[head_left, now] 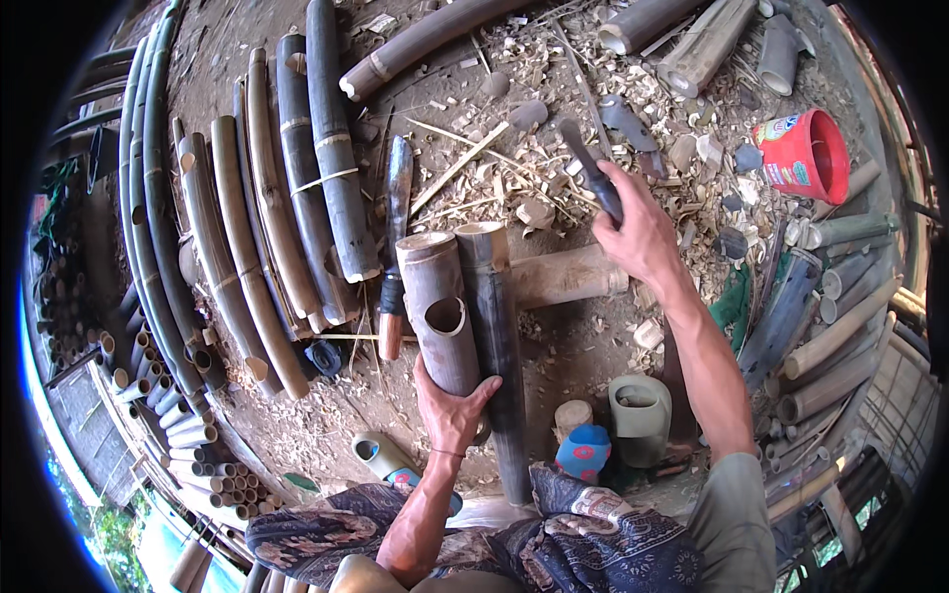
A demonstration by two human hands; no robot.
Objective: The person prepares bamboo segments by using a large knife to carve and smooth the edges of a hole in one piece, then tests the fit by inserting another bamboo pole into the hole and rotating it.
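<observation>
My left hand grips the near end of a short bamboo tube with a round hole cut in its side. A longer dark bamboo piece lies against that tube on its right. Both rest across a pale bamboo log lying on the ground. My right hand is raised beyond the log, closed on the dark handle of a knife whose blade points away from me.
A machete with a wooden handle lies left of the tube. Split bamboo slats lie in a row at left, cut tubes at right. A red plastic tub stands far right. Shavings cover the ground.
</observation>
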